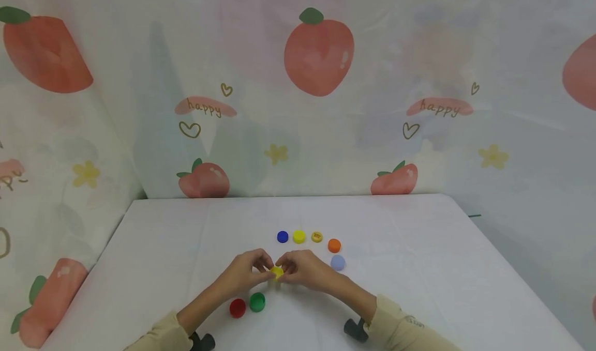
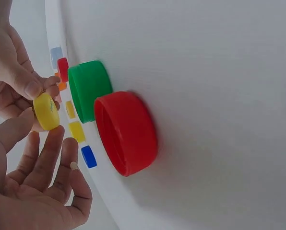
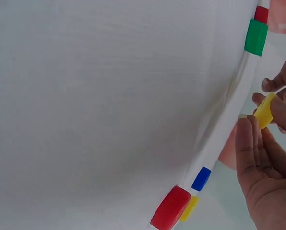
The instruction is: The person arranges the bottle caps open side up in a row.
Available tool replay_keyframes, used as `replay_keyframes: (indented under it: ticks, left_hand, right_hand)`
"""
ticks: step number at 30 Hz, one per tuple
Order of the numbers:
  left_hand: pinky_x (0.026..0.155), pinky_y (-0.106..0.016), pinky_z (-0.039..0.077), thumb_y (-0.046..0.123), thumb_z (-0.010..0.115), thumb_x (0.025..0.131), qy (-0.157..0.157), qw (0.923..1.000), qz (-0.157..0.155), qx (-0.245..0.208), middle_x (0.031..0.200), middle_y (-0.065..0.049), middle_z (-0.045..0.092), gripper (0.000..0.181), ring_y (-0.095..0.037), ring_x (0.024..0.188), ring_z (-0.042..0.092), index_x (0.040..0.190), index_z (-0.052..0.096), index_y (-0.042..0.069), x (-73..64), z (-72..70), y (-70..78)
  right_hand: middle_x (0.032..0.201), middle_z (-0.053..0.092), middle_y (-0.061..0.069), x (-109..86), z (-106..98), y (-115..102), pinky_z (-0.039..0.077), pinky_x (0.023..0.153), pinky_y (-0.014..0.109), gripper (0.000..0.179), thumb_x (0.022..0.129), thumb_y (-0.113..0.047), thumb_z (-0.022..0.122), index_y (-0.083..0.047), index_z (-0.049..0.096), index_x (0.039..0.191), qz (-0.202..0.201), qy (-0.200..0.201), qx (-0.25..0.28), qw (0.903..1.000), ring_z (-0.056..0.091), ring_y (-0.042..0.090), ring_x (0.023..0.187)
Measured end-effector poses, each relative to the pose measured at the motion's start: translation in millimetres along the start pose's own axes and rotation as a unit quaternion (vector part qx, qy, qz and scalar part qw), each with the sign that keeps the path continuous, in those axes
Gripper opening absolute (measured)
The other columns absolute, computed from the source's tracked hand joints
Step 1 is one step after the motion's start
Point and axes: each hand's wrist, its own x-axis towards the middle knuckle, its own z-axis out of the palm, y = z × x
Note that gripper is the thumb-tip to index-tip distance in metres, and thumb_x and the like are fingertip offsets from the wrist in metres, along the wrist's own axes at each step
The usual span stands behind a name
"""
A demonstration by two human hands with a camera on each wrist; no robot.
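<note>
Head view: left hand [image 1: 244,271] and right hand [image 1: 307,269] both pinch a yellow cap [image 1: 277,273] between thumb and fingers, clear of the white table [image 1: 419,268]. Judged progress: blue cap [image 1: 282,237], second yellow cap [image 1: 299,237], gold cap [image 1: 316,237], orange cap [image 1: 334,245] and pale blue cap [image 1: 338,262] lie in an arc; the pinched one is not yet down. Containers: hollow caps only; red cap [image 1: 237,308] and green cap [image 1: 257,302] open upward, no contents visible

Pale backdrop [image 1: 326,139] with printed red fruit [image 1: 319,59]; white-covered table [image 1: 442,278]; soft, dim light
</note>
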Motion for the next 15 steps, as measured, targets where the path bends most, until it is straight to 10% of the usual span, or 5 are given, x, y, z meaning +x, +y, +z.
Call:
replay_keyframes:
  ticks: [15]
  left_hand:
    - [0.072,-0.026,0.044,0.022,0.064,0.079,-0.077,0.9969,-0.004,0.014,0.078,0.013,0.057,0.014,-0.004,0.076,0.053,0.089,0.056,0.019,-11.5,2.7,-2.4]
  right_hand:
    - [0.076,0.056,-0.01,-9.1,11,-10,0.043,0.062,0.013,0.024,0.073,-0.015,0.07,-0.012,0.061,0.095,0.023,-0.052,-0.018,0.9982,0.051,0.002,0.066]
